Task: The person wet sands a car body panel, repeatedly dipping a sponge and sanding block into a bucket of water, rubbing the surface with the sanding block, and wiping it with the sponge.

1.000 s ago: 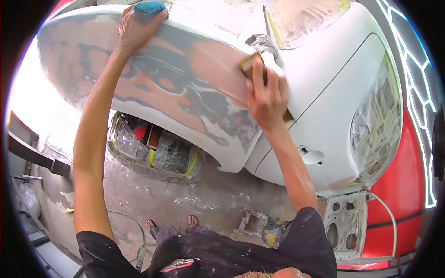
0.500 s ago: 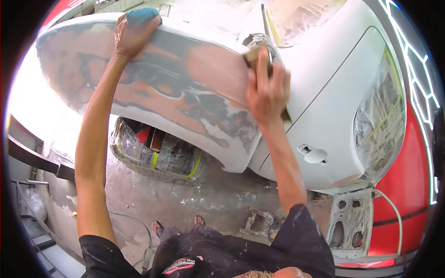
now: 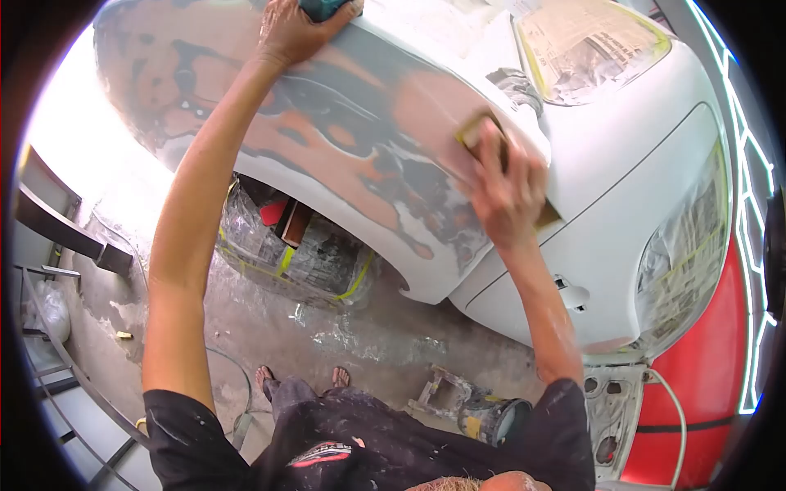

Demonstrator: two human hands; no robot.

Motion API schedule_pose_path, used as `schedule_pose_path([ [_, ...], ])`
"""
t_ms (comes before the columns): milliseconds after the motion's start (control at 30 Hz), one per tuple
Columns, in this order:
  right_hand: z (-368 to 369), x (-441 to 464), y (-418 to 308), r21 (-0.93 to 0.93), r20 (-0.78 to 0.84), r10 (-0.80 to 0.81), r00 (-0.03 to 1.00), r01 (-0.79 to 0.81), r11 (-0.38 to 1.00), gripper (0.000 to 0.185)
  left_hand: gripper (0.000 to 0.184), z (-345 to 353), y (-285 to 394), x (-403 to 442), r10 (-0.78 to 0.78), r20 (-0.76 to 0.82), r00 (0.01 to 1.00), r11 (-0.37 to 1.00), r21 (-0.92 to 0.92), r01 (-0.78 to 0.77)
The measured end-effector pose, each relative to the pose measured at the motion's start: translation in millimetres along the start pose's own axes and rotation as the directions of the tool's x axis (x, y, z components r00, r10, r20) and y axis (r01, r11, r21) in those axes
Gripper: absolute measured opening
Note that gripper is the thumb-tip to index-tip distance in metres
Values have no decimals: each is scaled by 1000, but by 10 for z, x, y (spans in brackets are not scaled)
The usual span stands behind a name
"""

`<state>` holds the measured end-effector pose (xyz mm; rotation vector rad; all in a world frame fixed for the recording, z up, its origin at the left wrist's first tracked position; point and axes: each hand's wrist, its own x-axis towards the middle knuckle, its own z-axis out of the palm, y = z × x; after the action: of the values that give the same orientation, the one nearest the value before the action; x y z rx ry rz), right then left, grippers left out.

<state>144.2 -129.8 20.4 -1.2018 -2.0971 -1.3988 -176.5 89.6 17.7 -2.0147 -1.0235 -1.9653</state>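
A car's front fender (image 3: pixel 368 123), patched in grey, white and orange-brown, fills the upper middle. My right hand (image 3: pixel 509 192) grips a long yellow-brown sanding block (image 3: pixel 469 135), which lies slantwise against the rear part of the fender, near the white door (image 3: pixel 606 196). The hand and block look smeared by motion. At the fender's upper edge, my left hand (image 3: pixel 296 34) is closed around something blue (image 3: pixel 321 8), soft-looking like a sponge or cloth. The top of that blue thing is cut off by the view's edge.
Below the fender, the wheel (image 3: pixel 323 266) is wrapped in plastic and yellow tape, with sanding blocks (image 3: pixel 291 222) lying on it. Newspaper (image 3: pixel 594 41) masks the windscreen. A bucket (image 3: pixel 495 419) stands near my feet. A red panel (image 3: pixel 688 385) is at right.
The view has shifted, so the fender appears farther right and higher. My right hand with the sanding block has moved down from the fender's upper edge. The bucket has come into view.
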Motion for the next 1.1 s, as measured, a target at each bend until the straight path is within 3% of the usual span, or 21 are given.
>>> schedule_pose_path([
  [133,593,1227,-632,-55,-88,-64,994,59,997,50,35,18,-53,-23,-10,-6,1000,1000,-16,10],
  [200,696,1304,-603,57,-172,-91,981,102,993,48,37,-25,-8,19,-80,12,997,997,-14,80],
  [233,654,1205,-608,120,-198,-95,976,121,985,47,38,-47,31,31,-145,67,987,989,-7,146],
  [267,531,992,-568,141,-98,-47,994,60,988,56,39,-65,54,11,-206,120,971,978,8,207],
  [400,-194,-430,138,91,42,-22,999,18,996,48,40,-26,-2,-5,-138,80,987,990,-1,139],
  [467,-288,-683,349,16,99,-100,990,99,995,48,41,-18,32,21,-89,77,993,996,13,89],
  [567,51,58,-89,12,75,-108,991,108,994,51,40,-38,19,32,-41,40,998,999,8,40],
  [633,458,805,-494,53,-57,-182,982,185,981,53,40,-18,25,17,-45,17,999,998,-34,45],
  [700,637,1217,-881,-24,-118,-127,985,125,992,53,39,-65,62,12,-61,20,998,995,-76,63],
  [733,658,1257,-836,28,-129,-152,980,157,987,55,40,-89,1,50,-83,15,996,995,-48,84],
  [867,307,521,-442,204,-35,-131,991,135,970,61,41,-37,26,-6,-112,87,990,992,-50,117],
  [900,82,172,-204,139,67,-154,986,144,980,58,41,-35,-5,2,-106,82,991,991,-67,112],
  [967,-176,-503,234,114,88,-150,985,139,984,50,39,-63,75,-12,-74,15,997,994,-74,75],
  [1033,-136,-448,202,50,69,-167,983,164,985,48,37,-19,8,7,-44,-20,999,993,-111,41],
  [1100,-34,-191,-11,45,69,-166,984,164,985,48,36,-20,-57,-8,-61,70,996,998,-31,63],
])
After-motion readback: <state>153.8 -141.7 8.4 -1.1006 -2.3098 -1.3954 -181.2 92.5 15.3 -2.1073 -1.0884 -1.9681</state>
